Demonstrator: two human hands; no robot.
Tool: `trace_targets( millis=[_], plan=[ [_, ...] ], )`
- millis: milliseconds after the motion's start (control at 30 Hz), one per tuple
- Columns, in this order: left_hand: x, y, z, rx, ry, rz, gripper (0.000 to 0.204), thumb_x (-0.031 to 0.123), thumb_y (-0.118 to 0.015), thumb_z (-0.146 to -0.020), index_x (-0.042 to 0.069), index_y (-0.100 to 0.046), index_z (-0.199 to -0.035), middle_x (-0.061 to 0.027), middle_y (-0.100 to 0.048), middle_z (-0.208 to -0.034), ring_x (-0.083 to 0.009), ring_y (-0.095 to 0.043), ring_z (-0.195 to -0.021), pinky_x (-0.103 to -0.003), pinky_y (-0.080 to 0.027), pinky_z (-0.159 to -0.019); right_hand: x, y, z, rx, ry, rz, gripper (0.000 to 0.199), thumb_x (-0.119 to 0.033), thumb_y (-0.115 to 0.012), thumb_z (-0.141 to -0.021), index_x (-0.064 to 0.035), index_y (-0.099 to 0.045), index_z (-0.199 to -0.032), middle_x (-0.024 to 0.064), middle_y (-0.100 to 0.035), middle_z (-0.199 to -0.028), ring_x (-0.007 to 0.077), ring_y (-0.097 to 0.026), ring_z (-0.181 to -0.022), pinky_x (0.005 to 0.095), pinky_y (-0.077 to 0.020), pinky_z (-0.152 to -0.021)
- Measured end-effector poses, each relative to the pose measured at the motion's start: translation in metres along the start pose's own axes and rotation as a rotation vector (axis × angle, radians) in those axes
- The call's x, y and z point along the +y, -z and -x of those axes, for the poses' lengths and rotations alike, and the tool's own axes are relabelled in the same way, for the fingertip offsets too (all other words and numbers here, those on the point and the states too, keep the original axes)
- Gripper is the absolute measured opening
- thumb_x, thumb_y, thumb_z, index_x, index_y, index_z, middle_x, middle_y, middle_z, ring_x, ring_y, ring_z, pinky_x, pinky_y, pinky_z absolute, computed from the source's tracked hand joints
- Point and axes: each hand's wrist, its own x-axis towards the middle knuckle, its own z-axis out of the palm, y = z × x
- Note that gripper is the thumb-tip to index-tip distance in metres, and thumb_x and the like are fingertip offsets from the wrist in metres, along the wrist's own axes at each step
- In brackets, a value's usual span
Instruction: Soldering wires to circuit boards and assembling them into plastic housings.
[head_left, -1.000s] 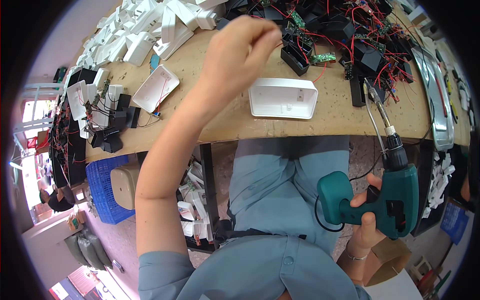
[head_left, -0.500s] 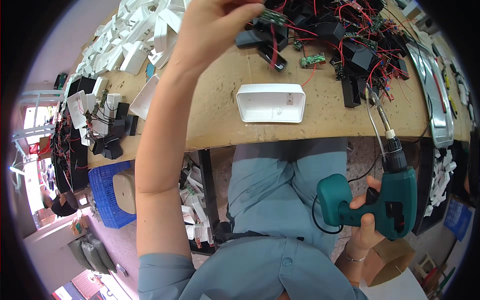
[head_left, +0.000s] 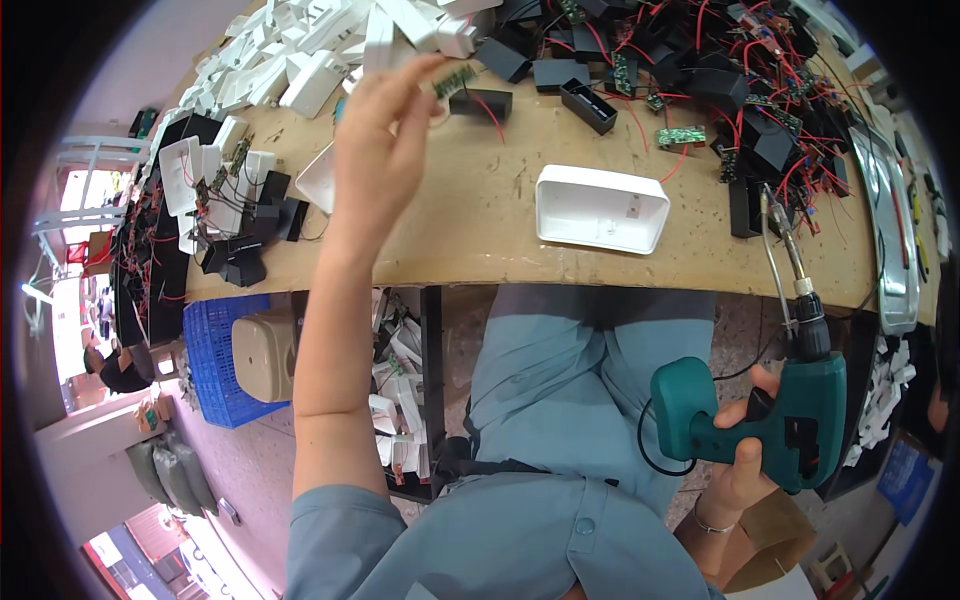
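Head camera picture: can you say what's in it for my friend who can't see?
A person's left hand lifts a small green circuit board above a wooden workbench, while the right hand holds a teal electric screwdriver. An open white plastic case lies on the bench.

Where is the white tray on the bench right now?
In the head view the white tray lies near the bench front edge, right of the raised left hand and just left of the drill bit's tip.
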Motion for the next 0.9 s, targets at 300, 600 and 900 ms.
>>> trace_targets(
  millis=[300, 600, 900],
  plan=[
    [0.028, 0.014, 0.037, -0.152, 0.365, -0.241, 0.036, 0.021, -0.063, -0.075, -0.002, -0.055, -0.102, -0.0100, -0.057, -0.077, -0.0188, -0.057, -0.072, -0.029, -0.045, -0.062, 0.006, -0.001, -0.003, -0.054, 0.053, -0.019, 0.065, -0.027, -0.062, -0.079, 0.0076, -0.029, -0.123, 0.0246, -0.049, -0.109, 0.0141, -0.055, -0.067, 0.0228, -0.0481, -0.052],
    [0.020, 0.006, 0.022, -0.091, 0.427, 0.017, 0.030, 0.022, -0.059, -0.081, -0.004, -0.052, -0.094, -0.0105, -0.058, -0.084, -0.0144, -0.058, -0.076, -0.026, -0.044, -0.063, 0.005, -0.002, -0.001, -0.077, 0.046, -0.032, 0.067, -0.026, -0.063, -0.078, 0.0073, -0.028, -0.124, 0.0247, -0.048, -0.110, 0.0141, -0.056, -0.067, 0.0244, -0.0499, -0.052],
    [0.022, -0.012, 0.026, 0.072, 0.693, 0.645, 0.030, 0.018, -0.058, -0.082, -0.005, -0.049, -0.099, -0.0070, -0.058, -0.086, -0.0086, -0.056, -0.074, -0.020, -0.044, -0.065, 0.006, -0.003, -0.002, -0.073, 0.019, -0.037, 0.066, -0.026, -0.062, -0.079, 0.0072, -0.027, -0.125, 0.0248, -0.048, -0.111, 0.0137, -0.056, -0.067, 0.0233, -0.0490, -0.054]
  ],
)
